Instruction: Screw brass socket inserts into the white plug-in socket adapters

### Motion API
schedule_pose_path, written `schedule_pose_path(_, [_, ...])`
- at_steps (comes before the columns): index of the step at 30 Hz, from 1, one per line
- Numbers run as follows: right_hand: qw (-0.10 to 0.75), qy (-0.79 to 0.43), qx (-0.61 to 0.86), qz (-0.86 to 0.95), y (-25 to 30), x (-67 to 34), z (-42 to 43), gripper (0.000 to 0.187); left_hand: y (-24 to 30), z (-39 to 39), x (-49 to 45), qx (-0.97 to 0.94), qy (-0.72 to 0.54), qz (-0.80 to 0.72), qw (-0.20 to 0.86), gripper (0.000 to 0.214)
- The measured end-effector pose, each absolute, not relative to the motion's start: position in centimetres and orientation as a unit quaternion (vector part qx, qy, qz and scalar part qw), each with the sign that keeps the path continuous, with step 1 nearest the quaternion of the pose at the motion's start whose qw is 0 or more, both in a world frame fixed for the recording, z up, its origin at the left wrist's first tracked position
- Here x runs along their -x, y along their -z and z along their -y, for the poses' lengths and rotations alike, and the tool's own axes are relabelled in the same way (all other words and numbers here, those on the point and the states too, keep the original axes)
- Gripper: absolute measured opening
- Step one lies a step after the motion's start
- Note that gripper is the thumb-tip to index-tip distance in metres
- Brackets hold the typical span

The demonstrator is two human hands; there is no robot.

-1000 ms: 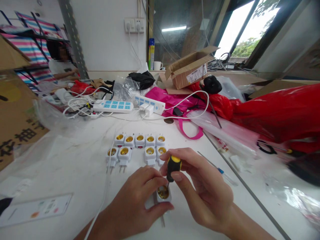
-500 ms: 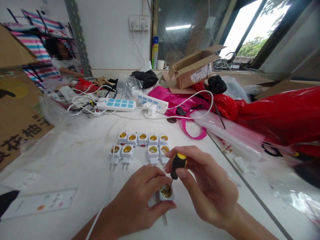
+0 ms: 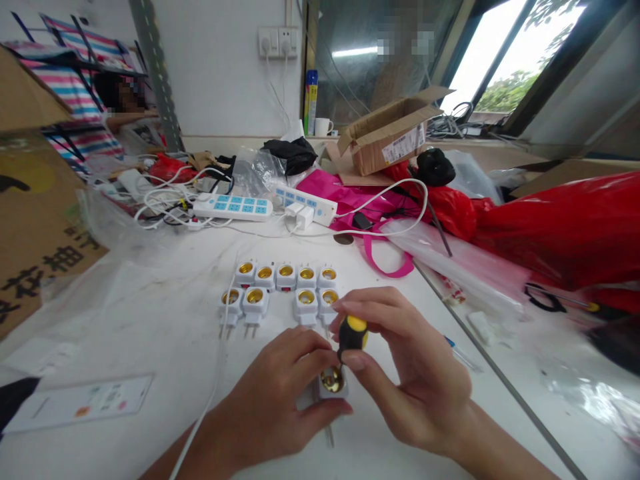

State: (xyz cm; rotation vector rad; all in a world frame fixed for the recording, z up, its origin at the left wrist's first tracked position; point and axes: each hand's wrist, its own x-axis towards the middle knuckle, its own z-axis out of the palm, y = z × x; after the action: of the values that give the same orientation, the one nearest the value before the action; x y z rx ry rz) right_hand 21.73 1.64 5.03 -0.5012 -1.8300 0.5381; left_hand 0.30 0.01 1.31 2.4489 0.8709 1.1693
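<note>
Carton (image 3: 47,233): far left, 10 o'clock from the held socket; dark printed characters on its side.
Card (image 3: 80,403): flat on the white surface (image 3: 160,320), 9 o'clock, well apart from the hands.
Cables (image 3: 155,203): white tangle, between 10 and 11 o'clock.
Strip (image 3: 240,208): 11 o'clock, toward the back; blue outlets up.
Loose sockets (image 3: 255,303): nine, 11 o'clock, near the hands; five in the far row, four in the near row with a gap mid-row; gold mouths up.
Left hand (image 3: 283,390): at 9 o'clock; grip pinching the held socket, thumb along its 6 o'clock side, fingers toward 11.
Held socket (image 3: 330,395): low, a little right of centre, between the hands; white shell, gold mouth up. Cannot tell if it touches the surface.
Screwdriver (image 3: 353,333): 1 o'clock of the held socket; black-and-yellow handle above the rim, tip hidden.
Pink bag (image 3: 353,197): 12 to 1 o'clock; strap looped nearer the hands.
Open box (image 3: 390,143): 12 to 1, farther back, tilted.
Right hand (image 3: 415,373): at 3 o'clock; grip pinching the screwdriver, thumb against fingers.
Red bag (image 3: 565,207): 2 o'clock, far right.
</note>
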Motion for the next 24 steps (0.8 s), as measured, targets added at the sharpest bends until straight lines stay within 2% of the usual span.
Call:
schedule_pose_path(4, [0.555,-0.201,0.207,0.780,-5.3,-21.3,-1.8,0.052,-1.4,0.0,-0.1,-0.849,-0.397,-0.306,0.167,0.032])
schedule_pose_path(7, [0.570,-0.216,0.212,0.764,-5.4,-21.2,-1.6,0.068,-1.4,0.0,0.0,-0.853,-0.385,-0.311,0.165,0.034])
schedule_pose_path(9, [0.554,-0.206,0.203,0.781,-5.5,-21.4,-1.6,0.073,-1.3,0.0,0.0,-0.855,-0.383,-0.308,0.162,0.037])
schedule_pose_path(13, [0.527,-0.202,0.178,0.806,-5.9,-21.7,-2.0,0.064,-1.0,-0.1,-0.1,-0.853,-0.393,-0.304,0.159,0.035])
schedule_pose_path(17, [0.567,-0.187,0.182,0.781,-5.8,-21.2,-2.0,0.065,-0.9,-0.1,0.0,-0.853,-0.393,-0.301,0.165,0.034])
schedule_pose_path(20, [0.582,-0.221,0.210,0.754,-5.3,-21.1,-1.5,0.062,-0.8,-0.2,0.1,-0.859,-0.387,-0.301,0.146,0.042])
schedule_pose_path(24, [0.550,-0.289,0.216,0.753,-4.9,-21.7,-1.1,0.062,-0.7,-0.2,0.2,-0.859,-0.404,-0.290,0.122,0.038])
